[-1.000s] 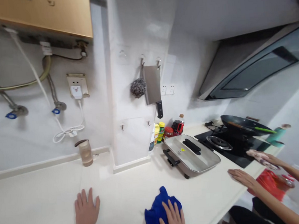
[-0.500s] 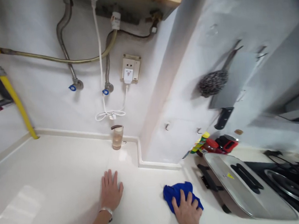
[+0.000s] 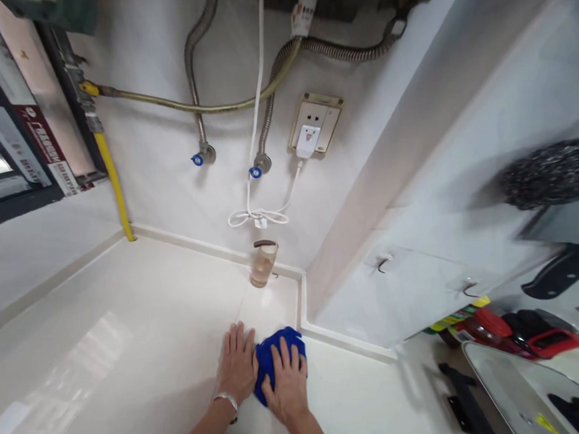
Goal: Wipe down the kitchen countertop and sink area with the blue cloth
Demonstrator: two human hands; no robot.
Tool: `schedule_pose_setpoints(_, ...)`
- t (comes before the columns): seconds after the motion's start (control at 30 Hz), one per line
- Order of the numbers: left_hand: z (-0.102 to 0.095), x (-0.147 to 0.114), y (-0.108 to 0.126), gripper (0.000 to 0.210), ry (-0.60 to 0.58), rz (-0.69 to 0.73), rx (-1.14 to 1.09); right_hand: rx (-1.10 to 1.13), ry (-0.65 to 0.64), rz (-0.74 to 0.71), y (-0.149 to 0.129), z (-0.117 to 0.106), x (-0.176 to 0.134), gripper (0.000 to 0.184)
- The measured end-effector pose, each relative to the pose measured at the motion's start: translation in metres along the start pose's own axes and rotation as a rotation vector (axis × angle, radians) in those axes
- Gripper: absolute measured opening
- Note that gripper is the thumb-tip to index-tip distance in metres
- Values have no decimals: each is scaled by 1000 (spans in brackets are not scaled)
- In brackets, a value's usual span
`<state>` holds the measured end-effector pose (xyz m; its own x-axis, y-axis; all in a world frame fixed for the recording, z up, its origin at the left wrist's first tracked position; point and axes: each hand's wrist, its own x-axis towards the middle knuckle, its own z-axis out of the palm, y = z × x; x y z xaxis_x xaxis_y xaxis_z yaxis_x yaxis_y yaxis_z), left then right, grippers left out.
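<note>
A crumpled blue cloth (image 3: 265, 361) lies on the white countertop (image 3: 170, 360). My right hand (image 3: 288, 381) presses down on it from above, its fingers bent over the fabric. Close on the left, my left hand (image 3: 237, 365) rests flat on the counter with its fingers stretched out and nothing in it. Its thumb side is right by the cloth's left edge; whether they touch I cannot tell. A silver bracelet (image 3: 227, 401) circles the left wrist. Beyond both hands a clear glass (image 3: 264, 264) of brownish liquid stands by the wall, with a dark curved thing at its rim.
A raised edge strip (image 3: 212, 250) follows the wall and turns a corner near the glass. At the right sits a lidded appliance (image 3: 513, 386), with jars (image 3: 493, 326) behind it. A knife (image 3: 564, 269) and a scrubber (image 3: 557, 172) hang above. Hoses and a plugged-in cord (image 3: 294, 183) run down the wall.
My right hand has slid the blue cloth left across the counter, up beside my left hand. The left hand stays flat. The view has shifted, showing more of the window at left.
</note>
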<state>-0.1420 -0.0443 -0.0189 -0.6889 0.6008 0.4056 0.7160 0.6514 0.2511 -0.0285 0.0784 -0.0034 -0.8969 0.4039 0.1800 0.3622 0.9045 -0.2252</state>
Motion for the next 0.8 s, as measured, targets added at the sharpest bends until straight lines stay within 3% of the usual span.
schedule_pose_setpoints(0.1,0,0,-2,51,41,6,-5,61,-30,-137,0,-9,-4,65)
schedule_pose_setpoints(0.2,-10,1,-2,46,31,0,-60,79,27,-176,14,-14,-16,64)
schedule_pose_setpoints(0.47,-45,-16,8,54,-208,257,-356,100,277,88,39,-1,-92,62)
schedule_pose_setpoints(0.53,-45,-29,17,58,-215,253,-372,163,314,109,50,1,-116,62)
schedule_pose_setpoints(0.67,-44,-57,36,39,-208,185,-426,351,395,233,75,2,-165,58)
schedule_pose_setpoints(0.8,-52,-76,40,29,-231,200,-531,509,406,398,82,-10,-190,63)
